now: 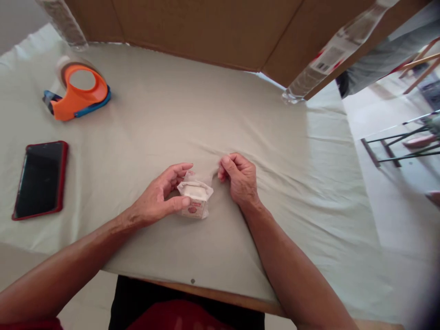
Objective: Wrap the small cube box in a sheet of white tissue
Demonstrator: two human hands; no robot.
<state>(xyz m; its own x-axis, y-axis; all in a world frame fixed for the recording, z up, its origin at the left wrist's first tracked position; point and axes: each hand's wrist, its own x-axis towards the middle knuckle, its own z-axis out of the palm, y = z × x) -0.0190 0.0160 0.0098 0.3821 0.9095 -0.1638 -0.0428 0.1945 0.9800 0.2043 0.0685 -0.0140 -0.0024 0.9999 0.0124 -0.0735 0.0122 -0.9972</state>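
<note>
A small pale box with red print sits on the cloth, wrapped in clear film. My left hand is curved around its left side, thumb against the front and fingers at the back. To the right of the box, my right hand is closed in a pinch. A see-through strip of plastic film runs from the top of the box towards those fingertips. The film's end at the fingers is faint.
An orange tape dispenser lies at the left, with a red-cased phone nearer me. A large cardboard box with taped edges stands at the back. Past the table's right edge are a dark metal frame and a person's legs.
</note>
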